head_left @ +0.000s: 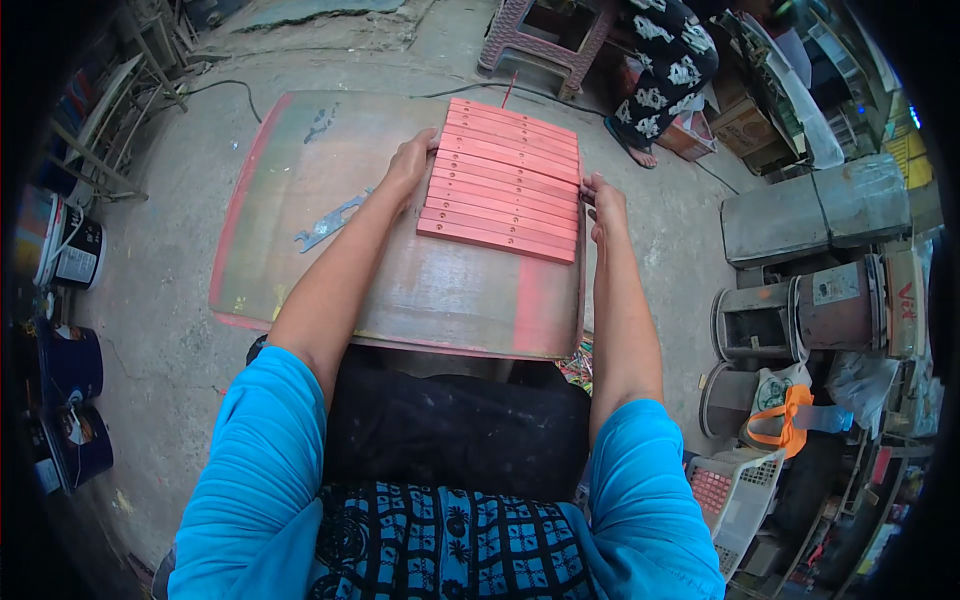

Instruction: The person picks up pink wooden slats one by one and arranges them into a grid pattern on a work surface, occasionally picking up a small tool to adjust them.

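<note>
A row of pink-red wooden slats (500,185) lies side by side on a worn board (390,290) in front of me, with small round holes along several of them. At its left ends, my left hand (410,165) is closed against the slats, its fingertips partly hidden. My right hand (606,207) presses the right ends, fingers curled and thumb side hard to make out. Left of the slats, partly behind my left forearm, rests a flat grey metal wrench (322,228) with a notched end. A thin red stick (510,90) juts out beyond the far slats.
A plastic stool (545,50) and another person's leg in patterned cloth (665,75) are beyond the board. Paint buckets (75,245) stand on the left. Metal boxes (780,222), spools and a white crate (740,490) line the right. A black cable (240,85) crosses the floor.
</note>
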### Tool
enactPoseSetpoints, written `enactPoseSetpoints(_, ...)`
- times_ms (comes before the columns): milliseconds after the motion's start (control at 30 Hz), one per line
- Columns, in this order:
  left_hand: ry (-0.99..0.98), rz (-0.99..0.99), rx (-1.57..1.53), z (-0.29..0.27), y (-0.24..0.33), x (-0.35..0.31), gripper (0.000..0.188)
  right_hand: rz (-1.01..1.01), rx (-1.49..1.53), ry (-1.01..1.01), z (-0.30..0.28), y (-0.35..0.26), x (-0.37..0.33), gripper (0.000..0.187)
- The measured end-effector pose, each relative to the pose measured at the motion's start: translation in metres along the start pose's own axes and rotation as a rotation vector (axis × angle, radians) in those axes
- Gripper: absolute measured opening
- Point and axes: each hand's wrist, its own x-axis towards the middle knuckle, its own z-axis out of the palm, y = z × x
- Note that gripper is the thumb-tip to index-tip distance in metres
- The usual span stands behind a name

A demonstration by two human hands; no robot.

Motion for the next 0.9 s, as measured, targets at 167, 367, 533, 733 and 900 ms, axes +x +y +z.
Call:
enactPoseSetpoints(167,0.004,-0.011,0.007,0.006,0.017,-0.014,0.057,-0.094,-0.008,0.033,-0.008,-0.009,0.001,0.03)
enactPoseSetpoints(367,0.003,0.137,0.082,0.009,0.058,-0.054,0.052,-0.238,0.073,0.151,-0.011,-0.033,-0.034,0.023)
enactPoseSetpoints(533,-0.092,0.104,-0.126,-0.009,0.071,-0.095,0.042,-0.344,0.286,-0.09,-0.033,-0.022,-0.072,0.027)
enactPoseSetpoints(733,-0.121,0.002,-0.241,-0.033,0.04,-0.157,0.04,-0.451,-0.053,-0.24,-0.052,0.016,-0.143,0.028)
enactPoseSetpoints(900,-0.102,-0.276,-0.101,-0.027,0.019,-0.172,0.046,-0.552,-0.177,-0.145,-0.052,0.061,-0.151,0.023)
